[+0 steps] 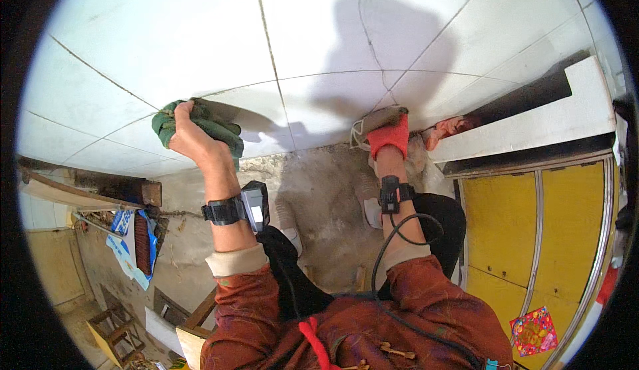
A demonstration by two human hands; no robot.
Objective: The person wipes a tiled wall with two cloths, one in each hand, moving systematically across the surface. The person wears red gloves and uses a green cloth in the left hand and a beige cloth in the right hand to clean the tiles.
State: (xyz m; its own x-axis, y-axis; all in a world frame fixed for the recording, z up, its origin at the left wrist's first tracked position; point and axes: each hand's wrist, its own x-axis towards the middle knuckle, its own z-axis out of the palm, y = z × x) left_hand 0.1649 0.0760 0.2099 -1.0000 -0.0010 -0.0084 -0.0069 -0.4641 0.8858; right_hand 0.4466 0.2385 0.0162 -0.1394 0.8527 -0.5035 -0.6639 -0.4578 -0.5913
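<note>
My left hand (194, 137) is bare and grips a bunched dark green cloth (215, 129) against the white tiled wall (209, 30). The thumb lies over the cloth, and the other fingers are mostly hidden. Lower on the same wall, to the right, is my right hand (392, 132), in a work glove with a red knit cuff and a greyish, dirty front. A pale-edged flap (358, 134) shows beside that glove; whether it belongs to the glove or to a held cloth is unclear. The right fingers point towards the wall's foot and cannot be made out.
A white ledge (524, 120) juts out at right above yellow cabinet doors (499, 225), with a reddish crumpled cloth (447, 130) at its end. Wooden furniture (117, 330) and a blue-and-white package (132, 245) stand at left. A cable (382, 265) hangs from my right wrist.
</note>
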